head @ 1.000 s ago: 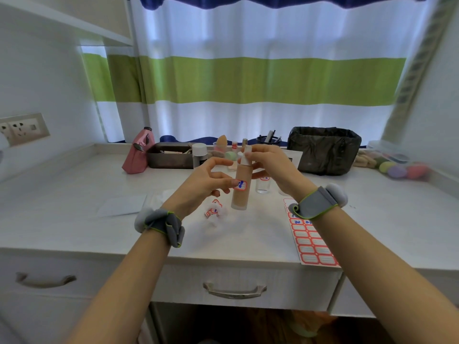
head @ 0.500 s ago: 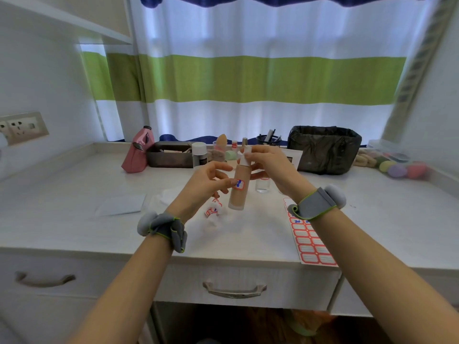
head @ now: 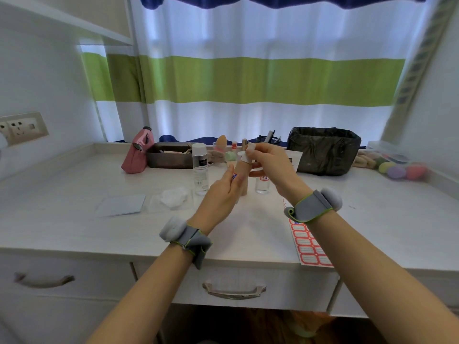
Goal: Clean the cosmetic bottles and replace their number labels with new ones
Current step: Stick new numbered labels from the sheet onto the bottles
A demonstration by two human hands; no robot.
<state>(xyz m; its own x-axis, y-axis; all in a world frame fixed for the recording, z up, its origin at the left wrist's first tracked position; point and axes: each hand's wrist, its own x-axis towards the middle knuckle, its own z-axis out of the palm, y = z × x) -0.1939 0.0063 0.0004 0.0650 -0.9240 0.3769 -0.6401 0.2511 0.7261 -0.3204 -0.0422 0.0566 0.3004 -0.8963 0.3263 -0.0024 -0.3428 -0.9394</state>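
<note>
Both hands are raised above the surface: right hand point(head: 269, 162) pinches the beige bottle point(head: 241, 173) at its white cap; left hand point(head: 223, 189) pinches its old label point(head: 234, 176). Bottle likely light, rigid, slippery; best gripped mid-body. Label sheet point(head: 309, 244) lies right of bottle.

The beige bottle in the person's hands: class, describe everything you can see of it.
The beige bottle is a slim cylinder, seemingly filled with tan liquid, with a white cap at its top. It is held above the desk, leaning slightly. The right hand pinches it at the cap; the left hand covers most of its lower body, fingers at a red-edged label with blue marking on its side. Its base is hidden.
</note>
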